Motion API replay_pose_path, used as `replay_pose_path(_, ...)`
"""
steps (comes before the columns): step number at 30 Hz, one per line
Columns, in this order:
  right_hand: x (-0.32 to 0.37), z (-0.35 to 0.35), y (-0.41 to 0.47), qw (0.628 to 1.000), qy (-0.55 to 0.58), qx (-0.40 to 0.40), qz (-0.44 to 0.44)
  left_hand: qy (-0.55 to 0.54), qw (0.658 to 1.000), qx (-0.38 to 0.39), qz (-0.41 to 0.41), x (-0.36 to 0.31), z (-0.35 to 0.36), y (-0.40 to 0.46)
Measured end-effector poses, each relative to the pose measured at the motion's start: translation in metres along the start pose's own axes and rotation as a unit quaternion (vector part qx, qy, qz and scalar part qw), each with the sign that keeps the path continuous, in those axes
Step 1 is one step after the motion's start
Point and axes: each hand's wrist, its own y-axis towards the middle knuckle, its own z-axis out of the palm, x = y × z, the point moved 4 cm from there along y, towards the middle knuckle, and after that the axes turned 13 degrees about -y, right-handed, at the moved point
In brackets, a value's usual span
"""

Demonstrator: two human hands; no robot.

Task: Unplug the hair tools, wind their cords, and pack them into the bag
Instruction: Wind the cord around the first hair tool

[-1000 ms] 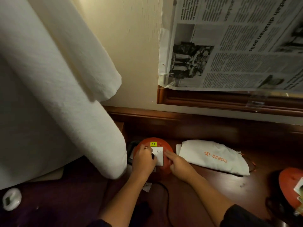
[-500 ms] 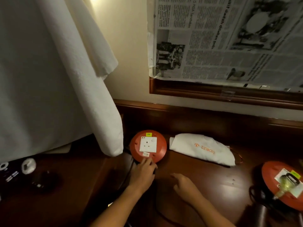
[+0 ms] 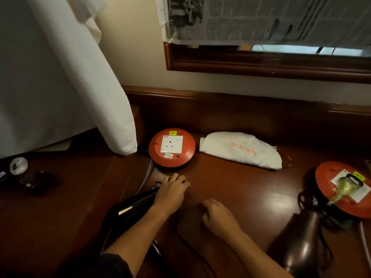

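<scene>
Open counter (image 3: 230, 177) lies between the left reel (image 3: 172, 150), the bag (image 3: 241, 150) and the right reel (image 3: 341, 189). The dryer (image 3: 303, 243) and tangled cord (image 3: 319, 209) crowd the right. A dark tool (image 3: 136, 203) and cable (image 3: 147, 173) block the near left under the left hand (image 3: 170, 194). The hanging cloth (image 3: 112, 101) closes off the reel's left side; the wall ledge (image 3: 241, 113) bounds the back.

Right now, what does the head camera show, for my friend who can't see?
Two hands reach over a dark wooden desk: the left hand by a black hair tool, the right hand on its cord. Behind sit an orange socket reel, now empty, and a white bag.
</scene>
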Motion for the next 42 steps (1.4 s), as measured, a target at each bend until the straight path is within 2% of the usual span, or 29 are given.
replay_pose_path(5, 0.001, 0.013, 0.024, 0.995, -0.04, -0.093, 0.025, -0.072, 0.994, -0.083, 0.005, 0.012, 0.013, 0.012)
replay_pose_path(13, -0.002, 0.041, 0.046, 0.962, -0.067, -0.261, 0.032, -0.148, 0.98, -0.128, 0.029, 0.03, 0.03, 0.034)
replay_pose_path(18, -0.003, 0.052, 0.052, 0.943, -0.071, -0.322, 0.033, -0.156, 0.978, -0.126, 0.057, 0.037, 0.033, 0.034)
replay_pose_path(25, 0.031, 0.055, 0.011, 0.942, -0.065, -0.329, -0.015, -0.14, 0.966, -0.197, 0.089, 0.03, 0.003, -0.029)
replay_pose_path(31, 0.075, 0.065, -0.063, 0.948, -0.011, -0.31, -0.074, -0.06, 0.975, -0.21, 0.048, 0.027, -0.018, -0.121)
replay_pose_path(34, 0.097, 0.08, -0.084, 0.964, -0.015, -0.251, -0.093, -0.002, 0.978, -0.21, 0.019, 0.034, -0.025, -0.147)
replay_pose_path(38, 0.109, 0.112, -0.092, 0.983, -0.061, -0.164, -0.046, 0.05, 0.984, -0.164, -0.041, 0.053, -0.018, -0.163)
replay_pose_path(42, 0.113, 0.126, -0.098, 0.983, -0.073, -0.167, -0.028, 0.073, 0.992, -0.077, -0.074, 0.072, 0.0, -0.171)
